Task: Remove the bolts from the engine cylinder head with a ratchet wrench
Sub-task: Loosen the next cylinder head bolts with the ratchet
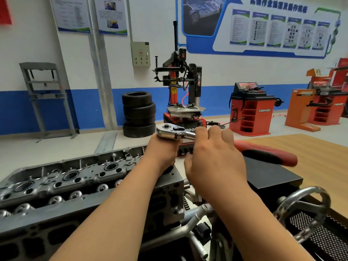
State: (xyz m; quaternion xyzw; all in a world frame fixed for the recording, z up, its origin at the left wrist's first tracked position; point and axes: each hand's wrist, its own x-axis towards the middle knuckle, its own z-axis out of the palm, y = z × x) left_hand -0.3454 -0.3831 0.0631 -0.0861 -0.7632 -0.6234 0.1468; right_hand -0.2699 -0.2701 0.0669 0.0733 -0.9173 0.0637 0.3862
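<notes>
Judged mid-task: the ratchet wrench (170, 133) sits at 12 o'clock above the cylinder head (75, 178), at its right end; the left hand (162, 153) curls round its drive below, the right hand (216, 162) curls its fingers over the shank; the bolt is hidden; wooden table (310, 157) at 3 o'clock, 4 tyres (139, 113) stacked behind.

Tyre changer (198, 85) reads "power"; red cabinet (250, 102) reads "Lanpody"; wall board (263, 31) seems Chinese, blurred.

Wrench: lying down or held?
Held: the right hand grips the wrench by its shaft; the left hand grips below its head, above the cylinder head.
</notes>
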